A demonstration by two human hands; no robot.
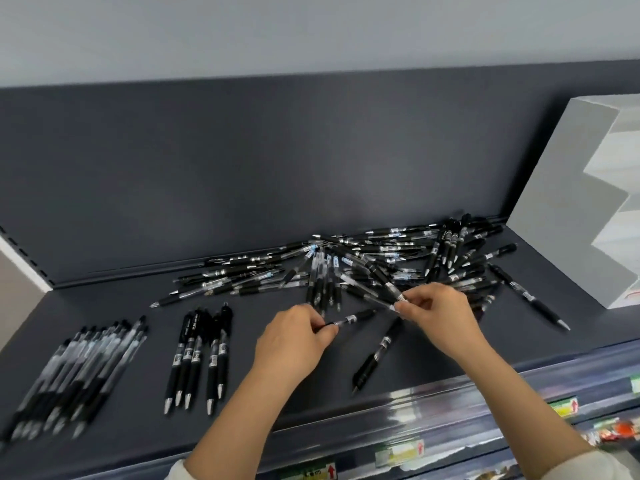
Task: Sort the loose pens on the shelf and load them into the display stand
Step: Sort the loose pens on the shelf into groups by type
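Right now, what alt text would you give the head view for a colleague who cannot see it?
The left hand pinches a black pen and the right hand pinches a second pen over a dark shelf, before a big loose pile of pens. Two sorted rows of pens lie at the left; a white display stand sits at the right.

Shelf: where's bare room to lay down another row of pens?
Bare: back-left shelf, behind the left row and middle row, left of the pile. Also the front strip right of the lone pen. Crowded: pile through to the stand.
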